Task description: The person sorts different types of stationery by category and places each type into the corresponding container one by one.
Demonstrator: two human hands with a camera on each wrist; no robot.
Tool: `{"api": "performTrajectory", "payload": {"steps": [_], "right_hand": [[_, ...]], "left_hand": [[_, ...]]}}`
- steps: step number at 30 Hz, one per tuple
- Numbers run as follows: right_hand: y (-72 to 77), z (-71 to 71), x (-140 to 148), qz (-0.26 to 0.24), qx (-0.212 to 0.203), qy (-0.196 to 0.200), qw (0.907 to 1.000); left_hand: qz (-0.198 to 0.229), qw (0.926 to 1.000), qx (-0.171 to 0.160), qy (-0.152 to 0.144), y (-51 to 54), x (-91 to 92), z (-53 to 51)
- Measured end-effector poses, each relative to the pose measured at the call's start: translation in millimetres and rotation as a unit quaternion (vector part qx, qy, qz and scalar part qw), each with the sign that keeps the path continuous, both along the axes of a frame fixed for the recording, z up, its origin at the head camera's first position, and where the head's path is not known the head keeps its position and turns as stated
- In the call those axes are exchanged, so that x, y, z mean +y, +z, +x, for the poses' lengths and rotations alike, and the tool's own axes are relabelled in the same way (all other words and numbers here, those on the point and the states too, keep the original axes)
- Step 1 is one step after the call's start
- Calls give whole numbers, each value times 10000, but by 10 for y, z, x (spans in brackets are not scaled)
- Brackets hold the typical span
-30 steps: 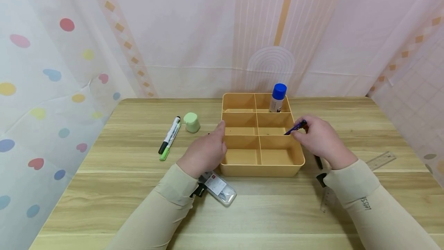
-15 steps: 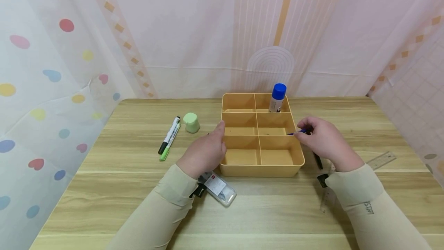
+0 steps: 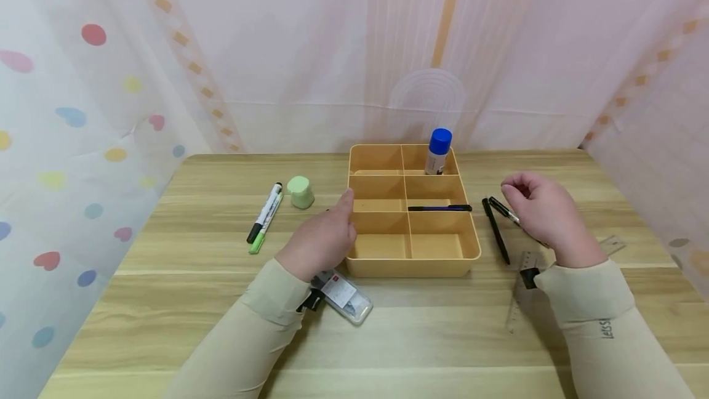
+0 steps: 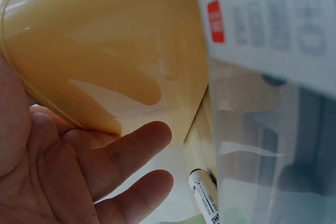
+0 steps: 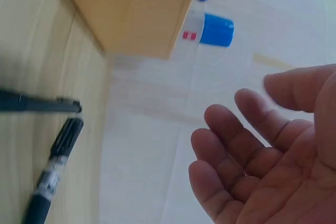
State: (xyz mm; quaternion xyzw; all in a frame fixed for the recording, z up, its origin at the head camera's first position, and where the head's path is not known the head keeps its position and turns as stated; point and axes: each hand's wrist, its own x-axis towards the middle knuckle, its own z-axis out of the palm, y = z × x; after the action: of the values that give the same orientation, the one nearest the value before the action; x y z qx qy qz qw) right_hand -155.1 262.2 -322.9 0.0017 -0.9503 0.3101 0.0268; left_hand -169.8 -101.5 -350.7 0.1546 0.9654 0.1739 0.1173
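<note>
Shifted: the right grip (image 3: 548, 217) is pulling away to the right of the box (image 3: 407, 268), and the dark blue pen (image 3: 434, 208), earlier between its fingers, is now lying across the box; the left grip (image 3: 321, 240) is staying at the left wall.
Dark blue pen: it is lying level over the middle right compartment, just beside the front divider, its right end reaching the right rim.
Right grip: it is hanging released, thumb and loosely bent fingers standing apart, holding nothing.
Left grip: it is touching the box's left wall with extended fingers, not clasping.
Glue stick: the blue-capped glue stick (image 3: 440, 142) is standing in the back right compartment.
Black pens: one black pen (image 3: 496, 234) is lying right of the box; a second pen (image 3: 503, 207) is lying just beside it, partly hidden by the right grip.
Ruler: a clear ruler (image 3: 512, 316) is lying near the right sleeve (image 3: 587, 297).
Clear case: the labelled case (image 3: 354, 306) is lying before the box, partly under the left wrist.
Left of bench (image 3: 432, 350): a white marker (image 3: 268, 207) and a green highlighter (image 3: 257, 242) are lying side by side near a pale green object (image 3: 301, 193).
</note>
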Motion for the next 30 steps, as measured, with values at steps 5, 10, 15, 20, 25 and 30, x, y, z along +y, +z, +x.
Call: {"api": "performTrajectory", "payload": {"steps": [5, 10, 15, 20, 25, 30], "right_hand": [[-19, -41, 59, 257, -80, 23, 9996], [-45, -68, 141, 523, -267, -47, 9983], [-66, -86, 204, 777, -527, -33, 9956], [-94, -109, 263, 1066, -1006, 73, 9892], [-169, -128, 309, 1356, -1433, 194, 9802], [-230, -153, 340, 1687, -1317, 288, 9764]], "left_hand": [[-69, 10000, -4, 40, 4, -20, -4], [-98, 9999, 12, 58, -3, -25, -5], [-89, 9999, -7, 75, 3, -28, 8], [-58, 9999, -23, 94, 20, -29, 13], [-40, 9999, -70, 138, 22, -35, 39], [-38, 9999, -2, 102, 9, -39, 50]]}}
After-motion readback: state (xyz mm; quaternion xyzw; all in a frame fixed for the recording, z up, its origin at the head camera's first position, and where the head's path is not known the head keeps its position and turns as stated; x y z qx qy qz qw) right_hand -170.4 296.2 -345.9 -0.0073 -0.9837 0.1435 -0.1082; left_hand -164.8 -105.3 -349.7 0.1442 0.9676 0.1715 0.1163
